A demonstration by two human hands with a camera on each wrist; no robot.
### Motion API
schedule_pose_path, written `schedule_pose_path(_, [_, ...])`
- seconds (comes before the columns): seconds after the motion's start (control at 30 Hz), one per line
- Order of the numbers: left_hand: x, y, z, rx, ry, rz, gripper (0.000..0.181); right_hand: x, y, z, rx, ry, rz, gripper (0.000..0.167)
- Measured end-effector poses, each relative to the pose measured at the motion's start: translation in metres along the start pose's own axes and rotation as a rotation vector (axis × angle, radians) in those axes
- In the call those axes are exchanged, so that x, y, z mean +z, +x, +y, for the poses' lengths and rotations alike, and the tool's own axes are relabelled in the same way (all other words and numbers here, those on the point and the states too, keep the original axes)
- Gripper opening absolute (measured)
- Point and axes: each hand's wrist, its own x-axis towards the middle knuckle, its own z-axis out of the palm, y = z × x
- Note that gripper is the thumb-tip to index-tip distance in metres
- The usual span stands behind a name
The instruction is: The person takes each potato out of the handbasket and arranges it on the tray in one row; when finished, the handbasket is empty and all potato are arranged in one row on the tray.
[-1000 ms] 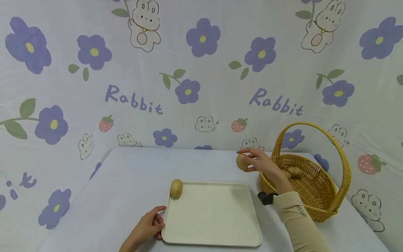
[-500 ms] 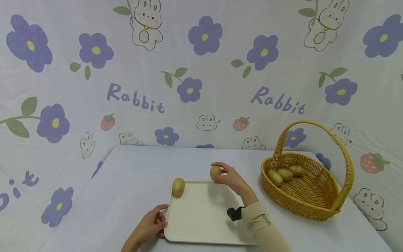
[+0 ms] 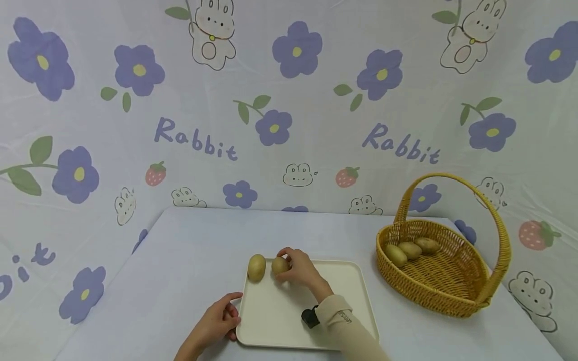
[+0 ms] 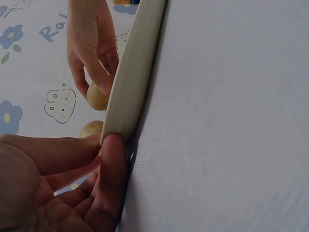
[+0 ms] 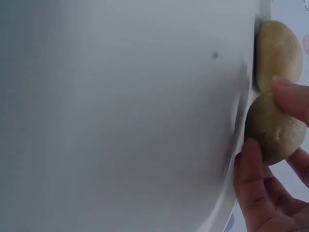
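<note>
My right hand holds a round potato between thumb and fingers over the back left part of the cream tray. Another potato lies in the tray's back left corner, just left of the held one. In the right wrist view the held potato is pinched close beside the other potato. My left hand grips the tray's left edge; the left wrist view shows its thumb and fingers pinching the rim.
A yellow wicker basket with a tall handle stands right of the tray, with three potatoes at its left side. A white table lies beneath, and a patterned cloth with flowers and rabbits hangs behind.
My right hand has carried the potato left from beside the basket and lowered it near the potato in the tray. My left hand stays at the tray's edge.
</note>
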Motion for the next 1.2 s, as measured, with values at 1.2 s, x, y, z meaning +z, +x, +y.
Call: schedule_pose_path(1.2, [-0.0011, -0.0001, -0.0009, 0.019, 0.006, 0.006, 0.055, 0.0020, 0.0007, -0.0075, 0.117, -0.036, 0.009, 0.061])
